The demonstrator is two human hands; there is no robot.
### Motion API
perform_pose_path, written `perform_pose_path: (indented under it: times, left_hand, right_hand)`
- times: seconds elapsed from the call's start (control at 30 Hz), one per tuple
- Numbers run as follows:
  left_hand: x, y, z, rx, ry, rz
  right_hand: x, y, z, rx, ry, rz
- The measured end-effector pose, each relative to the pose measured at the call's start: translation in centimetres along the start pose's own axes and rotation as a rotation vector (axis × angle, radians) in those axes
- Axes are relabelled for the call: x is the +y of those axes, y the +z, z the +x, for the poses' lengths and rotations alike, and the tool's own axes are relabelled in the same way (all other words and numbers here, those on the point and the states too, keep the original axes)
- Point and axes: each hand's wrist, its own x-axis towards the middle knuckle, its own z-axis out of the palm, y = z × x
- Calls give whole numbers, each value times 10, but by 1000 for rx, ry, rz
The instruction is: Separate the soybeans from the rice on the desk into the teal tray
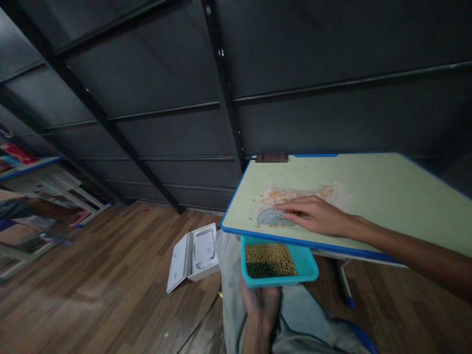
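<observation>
My left hand (pixel 261 300) is under a turquoise plastic tray (pixel 306 265), holding it up just below the table's near edge. Yellow soybeans (pixel 275 255) and a patch of small green beans (pixel 260 269) lie in the tray's left part. My right hand (pixel 319 214) is on the tabletop, its fingers closed on the right side of a clear blue protractor (pixel 271 216) that lies near the edge. Beyond the protractor spread white grains (pixel 341 194) mixed with yellow beans (pixel 283 195). A few beans sit along the protractor's near side.
The pale tabletop (pixel 387 191) has a blue rim and stands against a dark panelled wall (pixel 177 132). An open white box (pixel 201 250) lies on the wooden floor at left, near a thin dark cable (pixel 201 322). Another person's leg (pixel 51 211) shows far left.
</observation>
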Motion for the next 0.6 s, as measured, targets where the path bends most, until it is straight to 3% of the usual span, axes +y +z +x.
perform_pose_path:
  times: [0.6]
  left_hand:
    - [0,3,1,10,-3,-24]
  right_hand:
    - [-3,0,0,-16,21,27]
